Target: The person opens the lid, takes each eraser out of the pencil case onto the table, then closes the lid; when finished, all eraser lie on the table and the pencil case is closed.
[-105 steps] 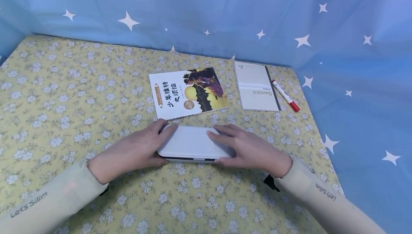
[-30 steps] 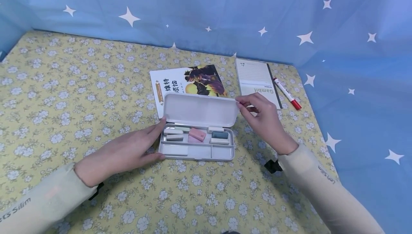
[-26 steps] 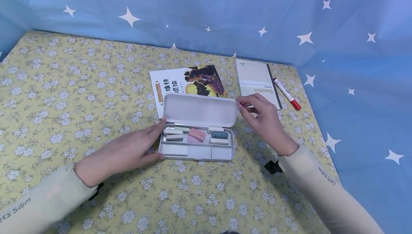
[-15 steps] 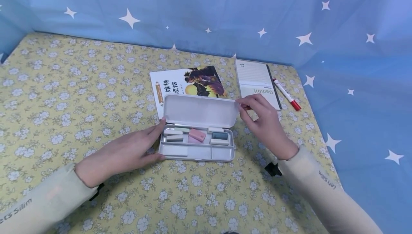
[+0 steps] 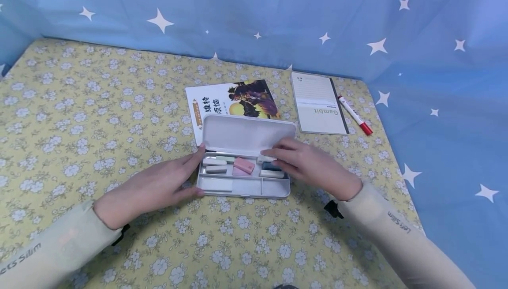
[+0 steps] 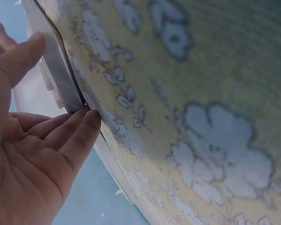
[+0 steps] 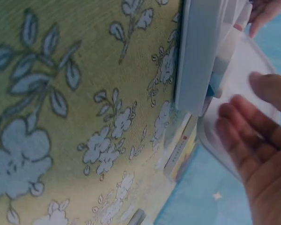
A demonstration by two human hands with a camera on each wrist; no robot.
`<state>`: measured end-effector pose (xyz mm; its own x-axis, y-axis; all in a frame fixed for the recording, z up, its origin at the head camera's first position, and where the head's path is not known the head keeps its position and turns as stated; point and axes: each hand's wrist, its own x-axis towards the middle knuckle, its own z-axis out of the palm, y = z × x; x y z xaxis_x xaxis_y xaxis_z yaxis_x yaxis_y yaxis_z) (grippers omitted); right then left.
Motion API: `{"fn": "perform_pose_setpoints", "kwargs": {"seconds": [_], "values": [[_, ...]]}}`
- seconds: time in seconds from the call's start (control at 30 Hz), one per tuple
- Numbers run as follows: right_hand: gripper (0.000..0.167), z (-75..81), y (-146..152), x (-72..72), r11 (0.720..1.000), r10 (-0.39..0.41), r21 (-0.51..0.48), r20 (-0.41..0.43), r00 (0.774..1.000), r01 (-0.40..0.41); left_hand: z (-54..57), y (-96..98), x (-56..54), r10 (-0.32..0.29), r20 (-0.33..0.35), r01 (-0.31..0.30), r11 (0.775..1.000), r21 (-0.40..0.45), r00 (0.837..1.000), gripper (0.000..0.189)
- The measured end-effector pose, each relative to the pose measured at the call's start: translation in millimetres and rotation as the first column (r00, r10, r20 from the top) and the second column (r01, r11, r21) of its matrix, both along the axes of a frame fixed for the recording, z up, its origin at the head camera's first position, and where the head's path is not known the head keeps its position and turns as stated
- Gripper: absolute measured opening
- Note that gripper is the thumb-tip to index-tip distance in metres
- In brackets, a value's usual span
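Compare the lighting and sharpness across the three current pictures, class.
Head view: soft shadows on the floral tablecloth below both sleeves, Gambit notebook lettering readable; left wrist view: tablecloth dim and hazy at upper right; right wrist view: tablecloth darker at upper left, right fingers soft-edged.

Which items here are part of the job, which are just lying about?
Likely in the job:
white case, left hand at its left end
pink block, inside
white blocks, inside
blue-grey block, partly behind right hand

Lying about:
illustrated book
Gambit notebook
red-capped marker
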<state>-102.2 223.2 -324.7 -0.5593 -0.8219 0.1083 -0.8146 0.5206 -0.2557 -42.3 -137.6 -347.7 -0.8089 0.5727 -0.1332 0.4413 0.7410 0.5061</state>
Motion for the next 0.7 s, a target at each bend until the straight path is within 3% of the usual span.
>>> {"fn": "perform_pose_setpoints", "kwargs": {"seconds": [0.33,0.7], "values": [[0.056,3.4,-4.2,3.0,0.981,-0.012,0.193,0.046,0.999,0.003,0.4,1.3,-0.9,-0.001,0.008,0.001,1.000,-0.008,1.000,0.101],[0.069,8.9,-10.9,0.9,0.962,0.041,0.270,0.029,0.999,-0.047,1.5,1.8,0.1,0.012,0.019,-0.012,1.000,0.014,1.000,0.103]]}}
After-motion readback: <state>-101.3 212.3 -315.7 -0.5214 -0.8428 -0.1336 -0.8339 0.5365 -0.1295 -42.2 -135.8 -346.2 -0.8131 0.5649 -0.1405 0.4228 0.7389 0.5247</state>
